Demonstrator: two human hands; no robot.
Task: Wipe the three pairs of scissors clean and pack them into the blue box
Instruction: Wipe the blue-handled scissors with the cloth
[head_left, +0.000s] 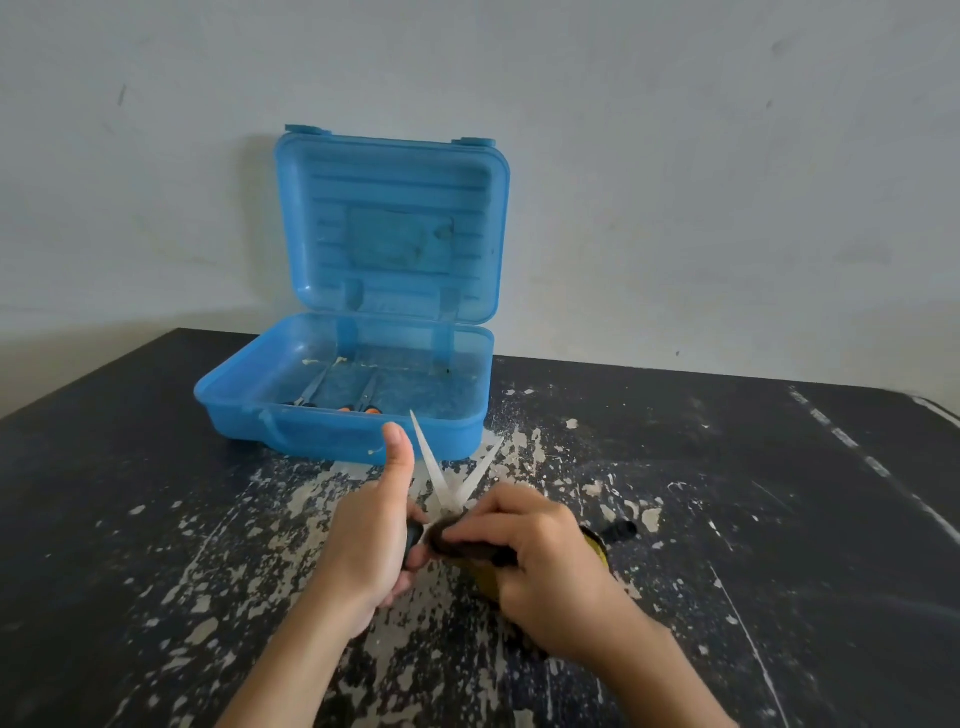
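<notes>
Before the box (332, 434), left hand (363, 540) and right hand (540, 561) grip scissors (434, 467).

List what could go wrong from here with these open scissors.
1. The silver-bladed, black-handled scissors are spread open, and the raised thumb of the left hand stands right beside one blade: a slip could nick it.
2. The right hand pinches a dark wad at the pivot, so closing blades might catch those fingers.
</notes>
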